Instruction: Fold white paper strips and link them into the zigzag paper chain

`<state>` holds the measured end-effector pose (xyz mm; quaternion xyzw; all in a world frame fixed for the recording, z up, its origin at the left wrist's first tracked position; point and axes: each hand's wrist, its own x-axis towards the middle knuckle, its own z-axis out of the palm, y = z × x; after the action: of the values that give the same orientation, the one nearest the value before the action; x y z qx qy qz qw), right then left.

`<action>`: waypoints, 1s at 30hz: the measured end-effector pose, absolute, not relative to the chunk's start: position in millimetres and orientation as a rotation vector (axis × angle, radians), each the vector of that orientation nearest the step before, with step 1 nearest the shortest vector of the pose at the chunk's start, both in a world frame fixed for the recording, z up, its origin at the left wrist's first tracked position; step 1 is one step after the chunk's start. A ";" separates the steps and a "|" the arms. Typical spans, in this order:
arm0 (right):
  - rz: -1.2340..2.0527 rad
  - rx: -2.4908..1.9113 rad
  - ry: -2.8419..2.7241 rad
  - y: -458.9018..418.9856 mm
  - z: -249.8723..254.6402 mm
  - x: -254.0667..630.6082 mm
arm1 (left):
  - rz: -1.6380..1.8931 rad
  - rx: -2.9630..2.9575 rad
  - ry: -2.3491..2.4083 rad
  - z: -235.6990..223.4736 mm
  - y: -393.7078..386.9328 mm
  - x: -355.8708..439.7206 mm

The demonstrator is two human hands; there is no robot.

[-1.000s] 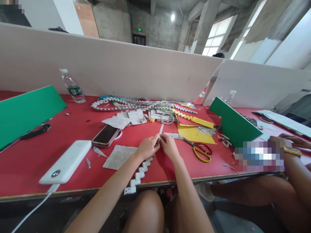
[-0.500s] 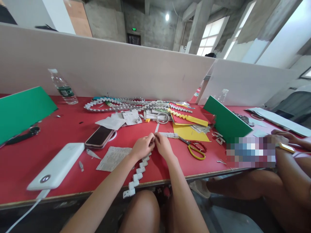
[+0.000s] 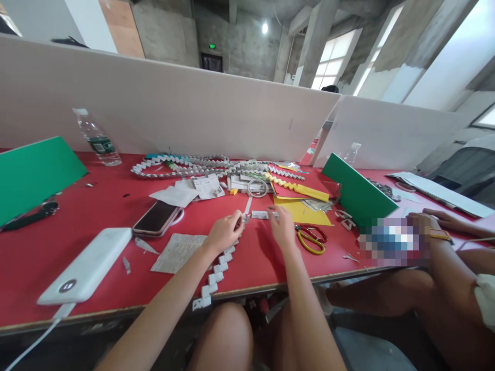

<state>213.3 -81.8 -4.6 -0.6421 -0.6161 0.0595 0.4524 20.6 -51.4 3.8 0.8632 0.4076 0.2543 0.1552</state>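
Observation:
My left hand (image 3: 226,231) is closed around the upper end of a zigzag folded-paper chain (image 3: 217,273). The chain runs down toward me, its lower end hanging past the table edge. A pale paper strip (image 3: 248,206) sticks up just beyond my left fingers. My right hand (image 3: 282,226) is apart from the chain, its fingers parted over the right end of a printed paper strip (image 3: 260,215) on the table. Whether the fingertips touch that strip I cannot tell. Red-and-yellow-handled scissors (image 3: 312,241) lie right of my right hand, their blades partly hidden behind it.
Paper scraps (image 3: 178,251), a phone (image 3: 157,218) and a white power bank (image 3: 87,265) lie to the left. Behind are a tape roll (image 3: 257,188), longer folded chains (image 3: 185,170) and yellow paper (image 3: 301,210). A green board (image 3: 356,190) stands before a co-worker's hand (image 3: 441,219).
My right hand has left the chain and moved right, over the printed strip by the scissors. My left hand keeps hold of the chain. The view has shifted slightly.

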 end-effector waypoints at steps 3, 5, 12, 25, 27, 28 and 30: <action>-0.214 -1.937 -1.234 -87.6 -6.1 258.9 | 0.710 2.457 1.186 4.3 -51.5 20.4; -0.283 -2.143 -1.075 -93.3 -9.3 290.7 | 0.710 2.462 1.210 4.1 -51.2 20.3; -0.307 -2.678 -0.976 -105.8 -16.6 376.5 | 0.728 2.462 1.186 4.2 -50.4 20.6; 0.516 -1.404 -0.855 -88.0 39.0 326.3 | 0.749 2.452 1.189 0.6 -48.2 19.8; 0.691 -1.213 -0.834 -81.8 43.8 293.4 | 0.778 2.431 1.206 1.0 -48.5 18.6; 0.754 -1.144 -0.854 -79.4 44.7 276.9 | 0.798 2.414 1.210 1.1 -48.7 18.2; 0.841 -1.039 -0.904 -76.5 43.6 245.8 | 0.850 2.356 1.189 1.1 -48.8 17.9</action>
<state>245.8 -76.5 43.6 -0.4648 -0.4046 0.3763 0.6919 17.9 -48.8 1.1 0.8353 0.4216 0.3014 0.1837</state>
